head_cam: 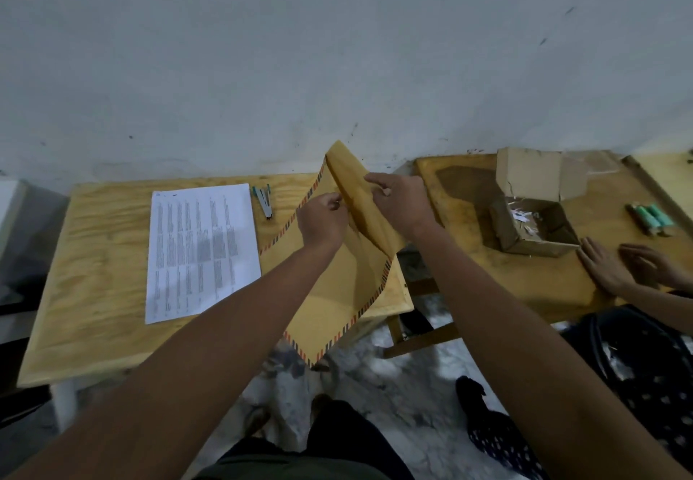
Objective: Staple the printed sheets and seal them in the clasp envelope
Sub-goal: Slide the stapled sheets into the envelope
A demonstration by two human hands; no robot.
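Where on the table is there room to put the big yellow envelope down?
Bare wood lies left of the printed sheets, out to the table edge, and in front of them along the near edge. It is crowded on the right, where the envelope, held by the left hand and right hand, hangs beside the stapler.

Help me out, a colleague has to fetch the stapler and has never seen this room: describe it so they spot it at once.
Start at the pale wooden table on the left, against the wall. On it lies a printed sheet; just past that sheet's far right corner lies the stapler. It is small, grey metal with teal parts, the only tool on that table, and left of the yellow envelope that both hands hold.
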